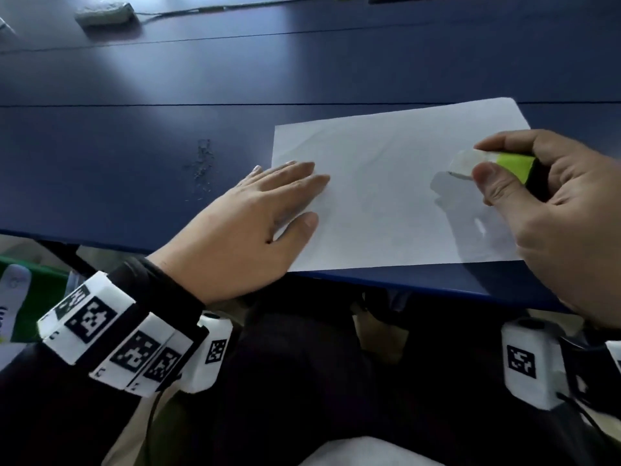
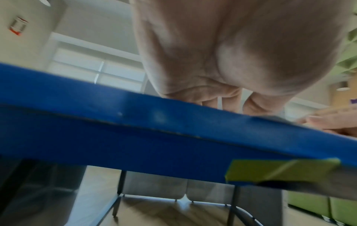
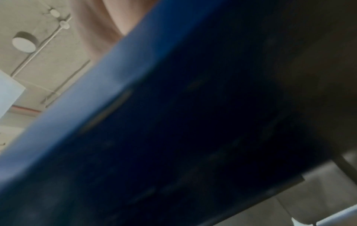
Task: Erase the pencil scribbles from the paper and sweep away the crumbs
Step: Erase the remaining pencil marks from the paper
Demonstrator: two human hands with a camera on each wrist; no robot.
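A white sheet of paper (image 1: 386,183) lies on the blue table (image 1: 134,146), near its front edge. Only faint grey traces show on the paper's middle. My left hand (image 1: 262,213) lies flat with straight fingers on the paper's left edge. My right hand (image 1: 551,196) hovers over the paper's right side and pinches a white eraser (image 1: 470,163) in a yellow-green sleeve between thumb and fingers. A small pile of grey crumbs (image 1: 203,166) sits on the table left of the paper. In the left wrist view the palm of my left hand (image 2: 222,53) rests above the table edge (image 2: 135,122).
A grey-white object with a cable (image 1: 104,13) lies at the table's far left. The table's front edge (image 1: 403,284) runs just below the paper. A green box (image 1: 37,297) stands below the table at the left. The right wrist view shows mostly the table's blue underside (image 3: 173,122).
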